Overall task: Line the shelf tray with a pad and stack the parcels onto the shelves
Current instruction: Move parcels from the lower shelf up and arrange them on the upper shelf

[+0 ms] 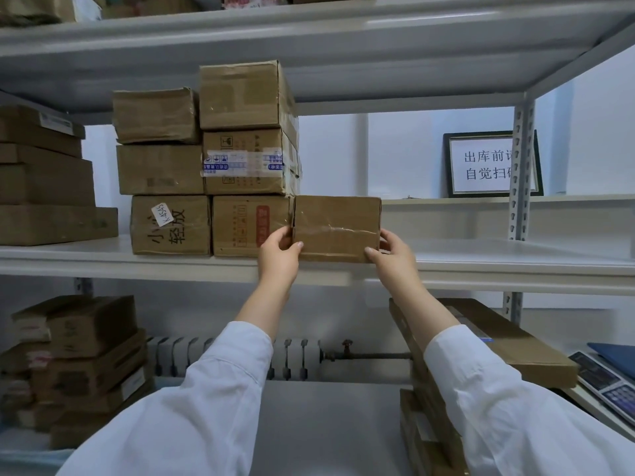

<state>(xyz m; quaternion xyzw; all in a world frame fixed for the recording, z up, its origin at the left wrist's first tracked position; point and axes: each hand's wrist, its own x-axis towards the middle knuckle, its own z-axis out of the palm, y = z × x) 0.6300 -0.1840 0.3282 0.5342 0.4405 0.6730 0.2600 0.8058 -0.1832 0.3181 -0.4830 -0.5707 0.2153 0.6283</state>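
A brown taped cardboard parcel [336, 228] sits at the front edge of the middle white shelf [515, 259], touching the stacked parcels [213, 163] on its left. My left hand [280, 252] grips its lower left corner, thumb on the front face. My right hand [390, 250] grips the lower right corner the same way. The stack beside it is three boxes high in two columns. No pad is visible on the shelf.
Flat boxes [44, 187] are piled at the shelf's far left. A framed sign [488, 164] leans at the back right behind a shelf post [522, 170]. Below lie more parcels [79, 359], a long carton [494, 338], a radiator [292, 359] and a scale [608, 379].
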